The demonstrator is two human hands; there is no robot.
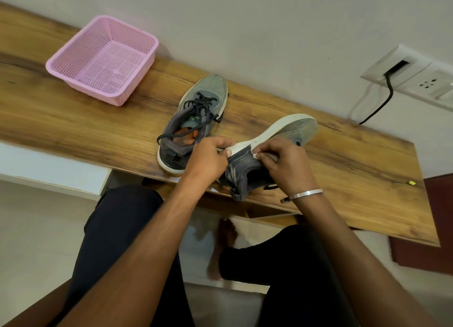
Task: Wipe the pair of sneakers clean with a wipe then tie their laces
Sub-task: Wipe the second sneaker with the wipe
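Sneakers sit in two places in the head view: one sneaker (193, 123) rests upright on the bench (343, 160) just inside its near edge, toe toward the wall and heel toward the person, with black laces (201, 106) loose and untied over its tongue; the held sneaker (274, 145) is tipped on its side at the near edge, its white sole (277, 130) turned toward the other shoe and its opening facing the person. Its long axis runs from the heel collar, which overhangs the near edge, out to the toe, which points toward the far right of the bench. The left hand (208, 157) grips it at the mid-sole, fingers curled over the white rim and thumb against the side. The right hand (284, 165) pinches a small white wipe (255, 155) against the grey upper just below the sole line, so both hands meet at the shoe's middle, nearly touching. From there the unwiped length, as I judge it, lies mostly away from the person toward the toe, on the right hand's side, so that hand is the better placed to stroke outward while the left steadies. A pink basket (103, 59) stands well apart near the far left of the bench. A wall socket (414, 74) with a black cable (382, 101) lies beyond the far right edge.
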